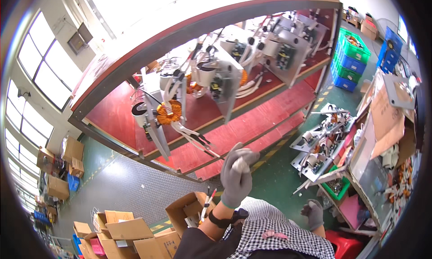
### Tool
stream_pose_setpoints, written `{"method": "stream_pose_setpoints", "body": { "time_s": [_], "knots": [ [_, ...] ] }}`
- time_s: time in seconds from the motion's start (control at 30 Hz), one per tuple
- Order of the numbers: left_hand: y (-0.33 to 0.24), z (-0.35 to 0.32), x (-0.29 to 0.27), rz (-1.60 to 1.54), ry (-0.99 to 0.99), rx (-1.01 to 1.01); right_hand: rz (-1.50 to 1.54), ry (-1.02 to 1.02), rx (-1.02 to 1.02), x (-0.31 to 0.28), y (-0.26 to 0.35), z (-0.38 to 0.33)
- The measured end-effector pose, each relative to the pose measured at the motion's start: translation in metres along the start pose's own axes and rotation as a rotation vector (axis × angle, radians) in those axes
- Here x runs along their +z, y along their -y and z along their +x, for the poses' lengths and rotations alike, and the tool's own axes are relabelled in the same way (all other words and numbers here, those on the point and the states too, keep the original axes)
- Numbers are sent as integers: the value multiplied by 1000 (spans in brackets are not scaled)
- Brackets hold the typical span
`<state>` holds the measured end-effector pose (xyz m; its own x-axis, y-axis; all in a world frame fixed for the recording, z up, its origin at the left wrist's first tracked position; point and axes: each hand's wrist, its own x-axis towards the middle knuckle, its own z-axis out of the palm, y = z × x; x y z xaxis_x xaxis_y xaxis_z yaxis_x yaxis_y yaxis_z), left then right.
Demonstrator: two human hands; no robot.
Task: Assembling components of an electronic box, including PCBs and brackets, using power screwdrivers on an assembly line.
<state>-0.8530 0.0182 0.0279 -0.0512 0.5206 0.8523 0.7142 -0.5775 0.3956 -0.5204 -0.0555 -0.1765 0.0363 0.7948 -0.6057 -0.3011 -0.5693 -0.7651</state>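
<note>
My left hand [237,178], in a grey glove, is raised in front of the lower red shelf [270,124]. Its fingers are bent together around a pale patch that I cannot make out. White cable ends hang close to it from an assembly with an orange wound coil [169,112] and a metal plate. My right hand [312,214], gloved too, hangs low beside the side workbench, fingers curled in with nothing visible in them. Several more assemblies with metal plates [229,81], circuit boards and white cables stand on the upper red shelf [110,119].
Open cardboard boxes [130,229] stand at lower left; another box [189,207] holds cables. At right, a cluttered workbench [355,182] carries a green tray [337,187], near stacked plate assemblies [319,151]. Green and blue crates [351,61] stand behind. A red stool [344,244] is at lower right.
</note>
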Motion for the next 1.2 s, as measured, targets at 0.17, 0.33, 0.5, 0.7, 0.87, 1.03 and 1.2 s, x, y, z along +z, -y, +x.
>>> {"method": "stream_pose_setpoints", "body": {
  "time_s": [0.17, 0.33, 0.5, 0.7, 0.87, 1.03, 1.2],
  "knots": [
    [-40, -29, 69, -463, 126, -233, 229, -259, -8, -95, -22, -31],
    [-88, -52, 108, -667, 332, -476, 324, -302, -13, -119, -37, -48],
    [-109, -61, 127, -711, 559, -511, 350, -238, -21, -112, -42, -50],
    [-112, -61, 158, -757, 746, -477, 388, -295, -83, -125, -44, -54],
    [-101, -71, 193, -838, 970, -703, 525, -506, -94, -112, -13, -73],
    [-139, -64, 262, -1014, 1234, -814, 502, -566, -101, -138, -44, -86],
    [-198, -67, 327, -1091, 1405, -711, 625, -775, -202, -159, -66, -139]
  ]
}}
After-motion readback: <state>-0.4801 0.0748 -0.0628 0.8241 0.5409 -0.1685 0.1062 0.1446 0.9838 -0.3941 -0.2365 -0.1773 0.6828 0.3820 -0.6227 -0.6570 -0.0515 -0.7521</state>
